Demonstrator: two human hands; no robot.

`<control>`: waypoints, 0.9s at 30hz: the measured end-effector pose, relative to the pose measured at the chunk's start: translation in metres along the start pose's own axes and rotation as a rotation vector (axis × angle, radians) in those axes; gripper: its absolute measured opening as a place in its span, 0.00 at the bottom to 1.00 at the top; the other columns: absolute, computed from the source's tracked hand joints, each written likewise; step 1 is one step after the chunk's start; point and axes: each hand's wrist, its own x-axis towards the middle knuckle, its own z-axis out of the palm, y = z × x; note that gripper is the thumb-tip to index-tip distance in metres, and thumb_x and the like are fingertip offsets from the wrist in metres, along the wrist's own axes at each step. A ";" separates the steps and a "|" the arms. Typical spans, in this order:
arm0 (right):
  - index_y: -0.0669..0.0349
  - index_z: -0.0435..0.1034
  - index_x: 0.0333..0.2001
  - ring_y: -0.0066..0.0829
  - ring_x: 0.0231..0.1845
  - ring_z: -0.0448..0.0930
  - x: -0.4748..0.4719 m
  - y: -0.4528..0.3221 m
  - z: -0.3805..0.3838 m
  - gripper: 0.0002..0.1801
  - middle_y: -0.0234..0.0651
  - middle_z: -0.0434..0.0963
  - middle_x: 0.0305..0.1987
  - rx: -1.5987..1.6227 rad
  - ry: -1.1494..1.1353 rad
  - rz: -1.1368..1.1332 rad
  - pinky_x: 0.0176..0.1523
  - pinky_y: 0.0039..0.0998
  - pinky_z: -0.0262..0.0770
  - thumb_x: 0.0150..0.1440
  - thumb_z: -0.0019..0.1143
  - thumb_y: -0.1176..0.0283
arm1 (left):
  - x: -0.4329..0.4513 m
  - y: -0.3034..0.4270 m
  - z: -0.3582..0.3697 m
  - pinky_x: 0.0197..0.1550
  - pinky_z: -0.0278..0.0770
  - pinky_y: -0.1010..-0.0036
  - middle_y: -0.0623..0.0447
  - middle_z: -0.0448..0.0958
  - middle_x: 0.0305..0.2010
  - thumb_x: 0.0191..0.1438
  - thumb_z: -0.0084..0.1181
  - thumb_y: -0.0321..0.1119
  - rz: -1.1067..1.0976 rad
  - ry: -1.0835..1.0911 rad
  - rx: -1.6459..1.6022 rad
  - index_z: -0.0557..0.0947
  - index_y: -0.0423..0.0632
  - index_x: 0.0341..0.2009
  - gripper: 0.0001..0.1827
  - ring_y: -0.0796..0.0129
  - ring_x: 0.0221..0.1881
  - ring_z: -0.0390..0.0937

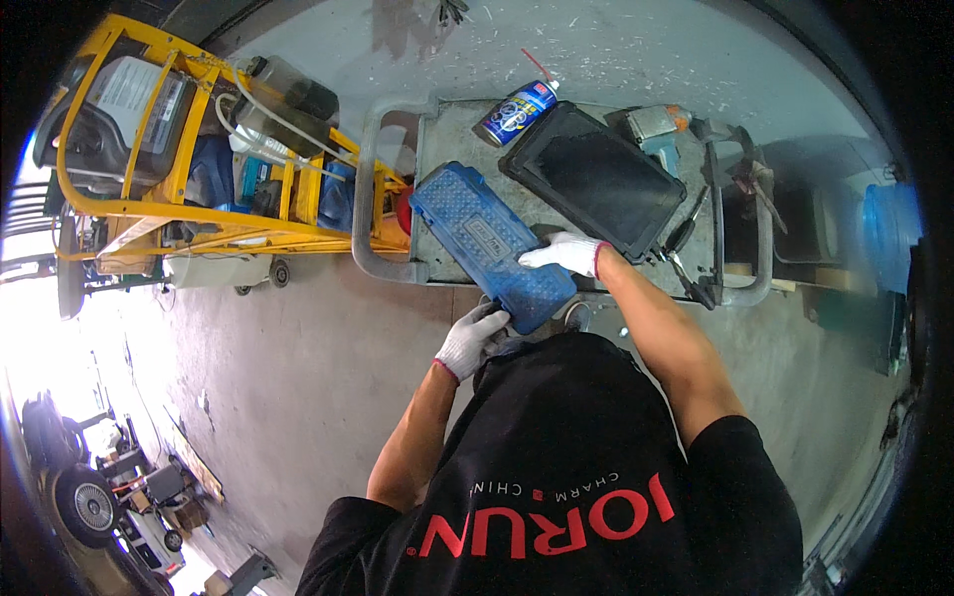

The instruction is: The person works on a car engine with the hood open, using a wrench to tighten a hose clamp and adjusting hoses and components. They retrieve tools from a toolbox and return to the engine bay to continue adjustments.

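A blue plastic tool case (488, 242) with a textured lid lies closed and slanted over the near edge of a metal cart top (451, 127). My left hand (473, 339), in a white knit glove, grips the case's near corner. My right hand (568, 255), gloved likewise, lies on the case's right side near its lower end; its fingers are partly hidden. Right of the case is a black rectangular tray (596, 179), with a blue spray can (516, 112) with a red straw at its upper left. An impact wrench (657, 130) lies behind the tray's right side.
Hand tools (682, 253) lie at the cart's right end. Tubular handles (364, 186) rise at both ends. A yellow metal rack (179, 208) holding containers stands at left. A wheel (86, 506) shows at lower left, and a blue container (891, 238) at far right.
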 end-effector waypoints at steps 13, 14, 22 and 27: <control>0.76 0.75 0.56 0.34 0.50 0.84 -0.001 0.011 0.014 0.37 0.48 0.84 0.52 0.285 0.061 0.005 0.57 0.33 0.78 0.55 0.72 0.53 | 0.006 -0.001 0.045 0.53 0.77 0.70 0.43 0.81 0.53 0.64 0.60 0.54 0.030 0.471 0.643 0.74 0.29 0.62 0.38 0.64 0.50 0.80; 0.76 0.75 0.56 0.34 0.49 0.84 0.003 0.017 0.014 0.36 0.47 0.84 0.51 0.310 0.060 0.004 0.56 0.32 0.78 0.55 0.72 0.54 | 0.008 0.003 0.047 0.53 0.77 0.70 0.42 0.82 0.52 0.63 0.61 0.55 -0.001 0.515 0.789 0.75 0.29 0.61 0.39 0.64 0.49 0.80; 0.73 0.74 0.58 0.34 0.50 0.84 -0.006 0.002 0.020 0.36 0.45 0.83 0.53 0.301 0.056 -0.047 0.57 0.34 0.78 0.56 0.70 0.53 | 0.010 -0.003 0.059 0.58 0.76 0.66 0.41 0.84 0.52 0.56 0.64 0.64 0.156 0.578 0.732 0.79 0.33 0.58 0.43 0.58 0.53 0.82; 0.72 0.72 0.61 0.33 0.50 0.84 -0.016 -0.006 0.028 0.38 0.46 0.82 0.55 0.267 0.094 -0.088 0.57 0.34 0.78 0.56 0.70 0.54 | 0.033 -0.019 0.025 0.64 0.73 0.64 0.39 0.81 0.58 0.53 0.65 0.67 0.142 0.487 0.677 0.73 0.35 0.64 0.50 0.52 0.61 0.79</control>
